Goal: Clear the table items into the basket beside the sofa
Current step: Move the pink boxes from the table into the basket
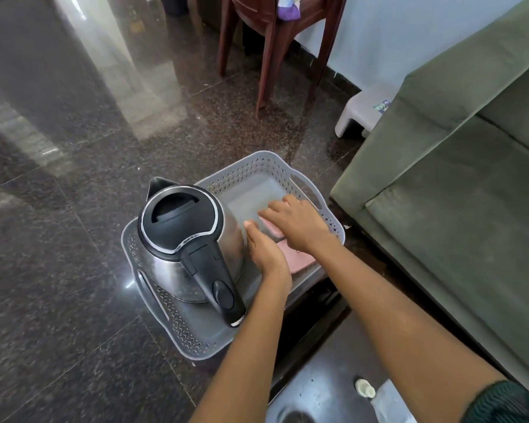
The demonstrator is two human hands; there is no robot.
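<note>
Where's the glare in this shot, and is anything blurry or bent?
Head view: window glare streaks the polished floor at upper left; a small glint sits beside the basket; the kettle is sharp; the hands look slightly soft; wide-angle bending tilts the sofa.

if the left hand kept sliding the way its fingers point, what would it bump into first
Most likely the steel kettle: the left hand lies in the basket with fingertips already at the kettle's side. If it just clears that, the bare basket floor and far wall come next; depth is unclear.

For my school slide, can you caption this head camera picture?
Two bare hands, left hand and right hand, settle a pink flat item beside a steel electric kettle in a grey perforated plastic basket.
</note>
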